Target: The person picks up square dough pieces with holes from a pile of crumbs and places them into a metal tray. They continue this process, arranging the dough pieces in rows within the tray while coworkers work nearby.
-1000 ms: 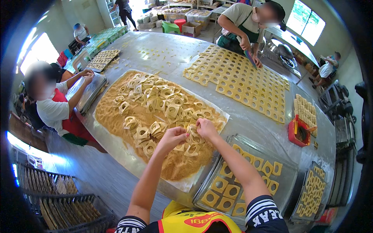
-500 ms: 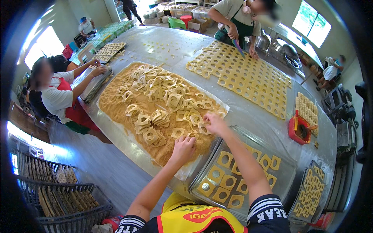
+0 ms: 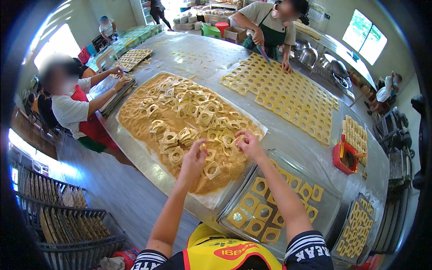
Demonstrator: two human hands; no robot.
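Note:
Square dough pieces with round holes (image 3: 205,118) lie heaped on a bed of tan crumbs (image 3: 135,108) in front of me. My left hand (image 3: 192,159) is raised over the near part of the crumbs, fingers curled together; what they hold, if anything, is too small to make out. Farther right, my right hand (image 3: 249,146) pinches a dough square (image 3: 238,140) at the heap's right edge. A single dough square (image 3: 212,170) lies flat on the crumbs just right of my left hand. Beneath my right forearm, a metal tray (image 3: 315,223) carries several dough squares in rows.
Across the table, a person (image 3: 265,27) holds a knife over a large punched dough sheet (image 3: 283,96). Another in a red apron (image 3: 74,99) handles stacked trays at left. A red container (image 3: 345,159), a second filled tray (image 3: 355,229) and black crates (image 3: 76,225) stand around.
My left hand has lifted off the crumbs and moved up and left, uncovering a dough square. My right hand has stayed near the same spot, its fingers now drawn together on a piece.

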